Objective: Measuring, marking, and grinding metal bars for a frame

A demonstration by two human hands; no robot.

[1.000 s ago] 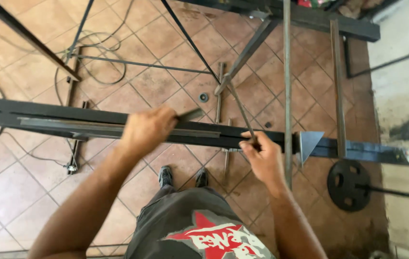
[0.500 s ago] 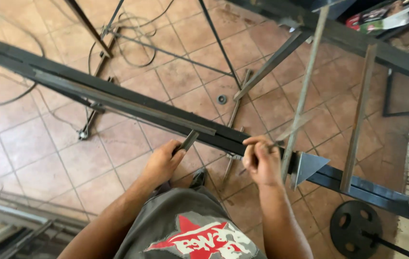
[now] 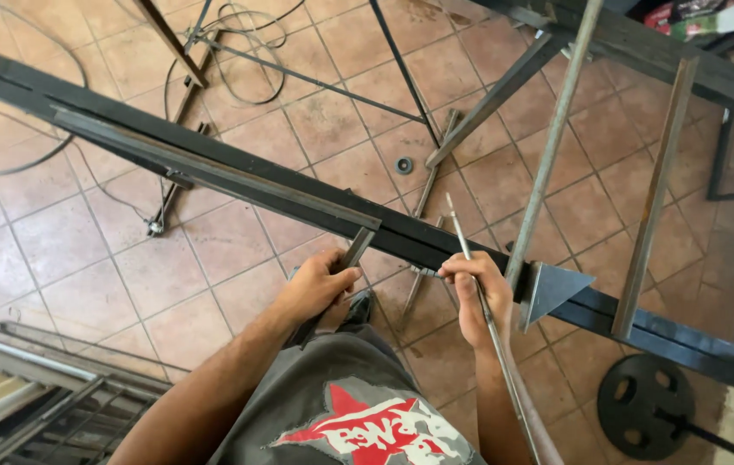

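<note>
A long dark steel beam (image 3: 238, 176) crosses the view from upper left to lower right above a tiled floor. My left hand (image 3: 315, 284) grips a short flat metal bar (image 3: 357, 248) whose tip rests against the beam's near edge. My right hand (image 3: 475, 297) is closed around a thin metal rod (image 3: 470, 258) that runs up past the beam and down along my forearm. A triangular steel plate (image 3: 556, 288) sticks out from the beam just right of my right hand, at the foot of a slanted round bar (image 3: 556, 129).
A rusty flat bar (image 3: 656, 185) leans on the beam at right. Cables (image 3: 246, 39) loop on the tiles at top. A black weight disc (image 3: 647, 405) lies at lower right. Metal rails (image 3: 31, 379) lie at lower left. Thin dark rods (image 3: 401, 65) cross overhead.
The view has swung so the beam runs more diagonally. My left hand slid off the beam's top to hold the flat bar against it. My right hand now holds the thin rod more upright.
</note>
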